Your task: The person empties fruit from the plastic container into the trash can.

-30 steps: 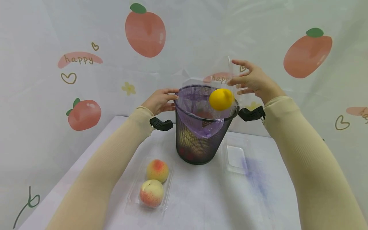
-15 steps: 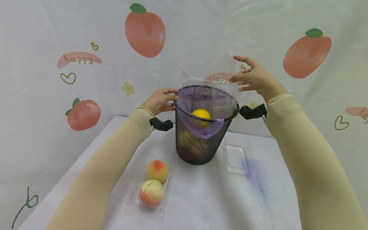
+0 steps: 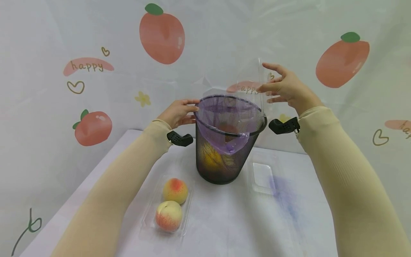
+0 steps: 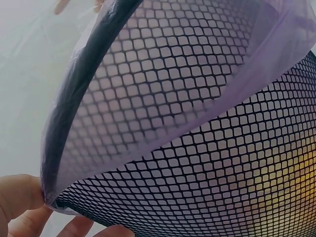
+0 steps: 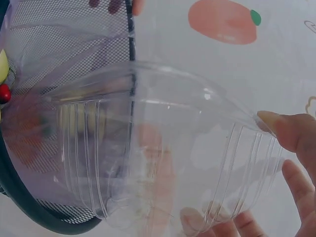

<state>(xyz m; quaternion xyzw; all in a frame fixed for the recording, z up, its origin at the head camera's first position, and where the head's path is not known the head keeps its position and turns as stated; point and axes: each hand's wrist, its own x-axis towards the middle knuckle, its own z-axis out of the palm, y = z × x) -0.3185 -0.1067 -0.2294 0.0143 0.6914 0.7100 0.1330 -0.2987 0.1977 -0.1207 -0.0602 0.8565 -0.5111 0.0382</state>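
A black mesh wastebasket (image 3: 237,162) stands tilted on the table, with a purple bag (image 3: 229,144) folded over its rim. My left hand (image 3: 179,113) grips the basket's left rim, thumb on one side and fingers against the mesh. At the upper right, my right hand (image 3: 285,87) holds a clear plastic container (image 5: 197,128) by its edge, tipped over the opening. No fruit shows inside that container. Through the mesh, a yellow fruit (image 3: 212,159) shows low in the basket. Some red and yellow fruit (image 5: 5,93) appears inside it in the right wrist view.
Two peaches (image 3: 169,216) lie in a clear plastic tray (image 3: 187,221) at the front left. Another clear tray (image 3: 263,178) lies right of the basket, beside a purple smudge (image 3: 287,198) on the table. A fruit-printed sheet (image 3: 205,43) hangs behind.
The yellow fruit has dropped from the tipped container through the basket's opening to low inside it. My right hand has shifted slightly right with the container; my left hand stays put.
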